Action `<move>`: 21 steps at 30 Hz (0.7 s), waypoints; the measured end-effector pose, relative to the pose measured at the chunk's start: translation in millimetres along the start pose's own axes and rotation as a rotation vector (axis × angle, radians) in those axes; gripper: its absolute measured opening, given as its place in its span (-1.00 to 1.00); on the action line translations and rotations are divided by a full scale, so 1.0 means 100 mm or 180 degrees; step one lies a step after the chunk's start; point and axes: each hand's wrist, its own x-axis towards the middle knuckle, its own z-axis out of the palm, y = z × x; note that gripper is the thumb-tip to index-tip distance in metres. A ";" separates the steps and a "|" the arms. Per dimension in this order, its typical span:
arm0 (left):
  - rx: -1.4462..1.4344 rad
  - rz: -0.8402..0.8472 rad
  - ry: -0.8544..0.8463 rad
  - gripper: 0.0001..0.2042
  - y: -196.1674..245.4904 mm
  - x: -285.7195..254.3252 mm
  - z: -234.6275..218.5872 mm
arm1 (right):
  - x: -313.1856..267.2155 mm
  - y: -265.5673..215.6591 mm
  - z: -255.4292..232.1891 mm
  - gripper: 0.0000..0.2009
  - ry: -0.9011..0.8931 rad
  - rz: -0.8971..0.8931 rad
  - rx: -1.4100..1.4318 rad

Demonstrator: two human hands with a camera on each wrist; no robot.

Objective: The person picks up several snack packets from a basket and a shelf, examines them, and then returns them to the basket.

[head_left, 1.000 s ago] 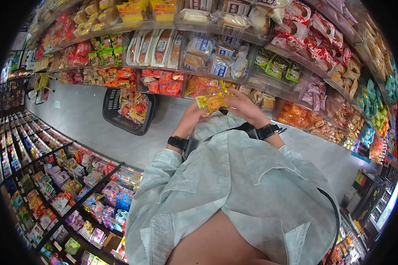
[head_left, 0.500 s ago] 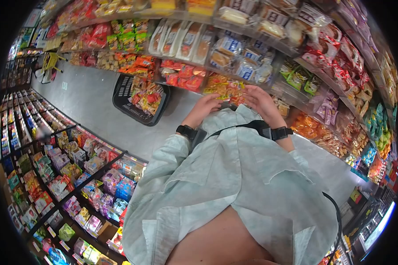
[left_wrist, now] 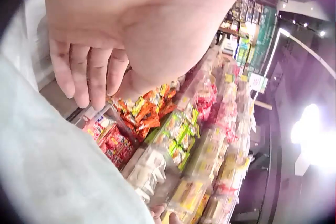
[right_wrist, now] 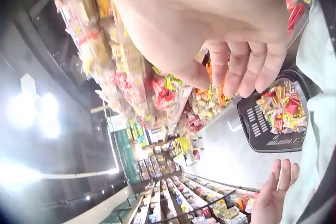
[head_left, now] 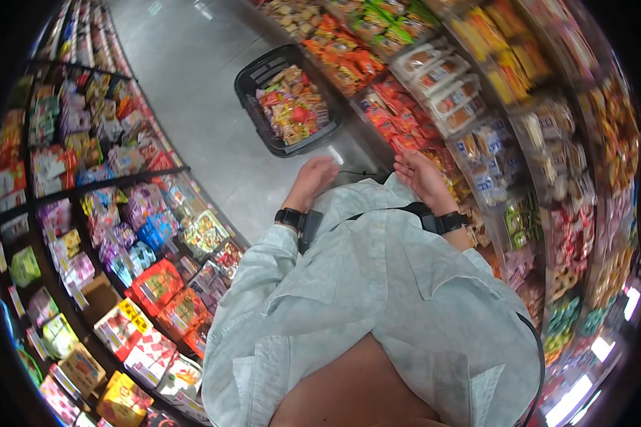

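Observation:
My left hand [head_left: 313, 181] hovers in front of the shirt with fingers loosely bent and nothing in them. Its palm and relaxed fingers fill the top of the left wrist view. To its right, my right hand [head_left: 421, 176] is also unoccupied, its fingers slightly curved, close by the shelf bins of red packets [head_left: 399, 114]. A black plastic basket [head_left: 248, 107] stands on the floor ahead of the left hand. It holds a heap of wrapped snacks [head_left: 292, 107], red, yellow and brown. Both hands are apart from the basket.
Tiered clear bins of packaged snacks [head_left: 488, 160] run along the right side. Shelves of colourful packets [head_left: 107, 228] line the left, behind a dark rail [head_left: 85, 187]. Grey floor [head_left: 185, 64] lies between them. Further down the aisle is a yellow object [right_wrist: 182, 145].
A second ago both hands held a yellow snack packet; it is no longer in them. The hands have moved apart, and the head view has turned left, bringing the basket nearer its middle.

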 end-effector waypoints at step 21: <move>0.0351 -0.1462 0.1815 -0.50 0.37 0.00 -2.76 | 2.50 -0.77 2.07 -0.77 -0.0925 0.0499 -0.1085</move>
